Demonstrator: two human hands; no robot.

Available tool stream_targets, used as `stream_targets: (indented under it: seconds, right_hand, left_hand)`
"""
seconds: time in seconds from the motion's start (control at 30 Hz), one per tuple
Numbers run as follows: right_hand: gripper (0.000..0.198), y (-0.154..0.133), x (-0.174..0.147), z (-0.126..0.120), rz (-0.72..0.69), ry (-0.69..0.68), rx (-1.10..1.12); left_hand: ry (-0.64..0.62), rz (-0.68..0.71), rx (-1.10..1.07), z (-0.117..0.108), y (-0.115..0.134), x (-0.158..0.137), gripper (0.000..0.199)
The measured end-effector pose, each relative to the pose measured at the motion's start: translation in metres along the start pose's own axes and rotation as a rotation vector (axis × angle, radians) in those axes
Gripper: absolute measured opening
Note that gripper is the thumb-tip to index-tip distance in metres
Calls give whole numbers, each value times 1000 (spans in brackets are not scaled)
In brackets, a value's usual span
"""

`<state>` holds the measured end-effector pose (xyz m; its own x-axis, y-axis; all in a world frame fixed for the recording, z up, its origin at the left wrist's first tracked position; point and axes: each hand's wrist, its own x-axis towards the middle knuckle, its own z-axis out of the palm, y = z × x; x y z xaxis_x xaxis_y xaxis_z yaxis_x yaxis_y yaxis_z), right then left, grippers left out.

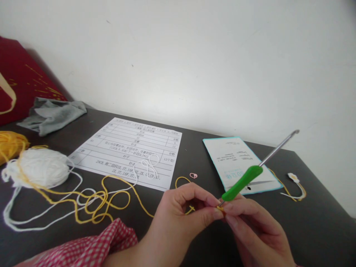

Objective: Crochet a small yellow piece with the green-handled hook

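A crochet hook with a green handle [241, 183] and a long metal shaft slants up to the right. Its thin lower end meets a small piece of yellow crochet [219, 208], mostly hidden by my fingertips. My left hand [186, 215] pinches this piece between thumb and forefinger. My right hand [254, 222] is closed at the hook's lower end, its fingertips close against the yellow work. Yellow yarn [141, 202] runs from the left side behind my left hand, and a short yellow end [190, 210] shows beside its fingers.
On the dark table [191, 152] lie a printed pattern sheet [125, 148], a blue-edged packet [222, 155], a pink stitch marker [193, 175] and a small white-and-yellow flower [293, 177]. White yarn [47, 168], a yellow ball [11, 144], a grey cloth [55, 113] and a red bag [25, 78] stand left.
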<state>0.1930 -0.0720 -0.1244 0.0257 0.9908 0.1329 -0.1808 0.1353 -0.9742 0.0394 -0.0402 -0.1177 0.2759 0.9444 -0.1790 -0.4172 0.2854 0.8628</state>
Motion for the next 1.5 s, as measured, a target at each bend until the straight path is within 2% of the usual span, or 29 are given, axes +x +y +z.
stream_targets:
  seconds: [0.13,0.27,0.37,0.47,0.6,0.73,0.9,0.97,1.2,1.5]
  right_hand:
    - [8,1,-1,-1,44,26,25]
    - [10,4,-5,-4,88,34,69]
    - [15,5,-8,-5,154,37,99]
    - [3,2,-6,-4,158,34,91]
    - [13,-3,-1,1,229,44,128]
    - [13,-5,1,3,353,51,253]
    - [14,-4,-1,3,425,21,332]
    - [16,-4,-2,4,458,31,350]
    - [18,-5,-1,8,538,60,444]
    - [16,-3,-1,5,565,30,493]
  left_hand:
    - [3,-39,0,3,10,0,14]
    - [-22,4,16,5,15,-2,16]
    - [-7,62,25,3,11,-2,15]
    - [-28,107,33,1,4,-1,14]
    - [-55,130,22,0,2,0,8]
    - [-73,101,-16,-1,5,0,11]
    - [-141,25,-65,-3,5,2,9]
    - [-186,66,-145,-3,4,3,9]
    - [-116,-88,-164,1,8,0,11]
    - [-75,-131,-211,3,13,-2,13]
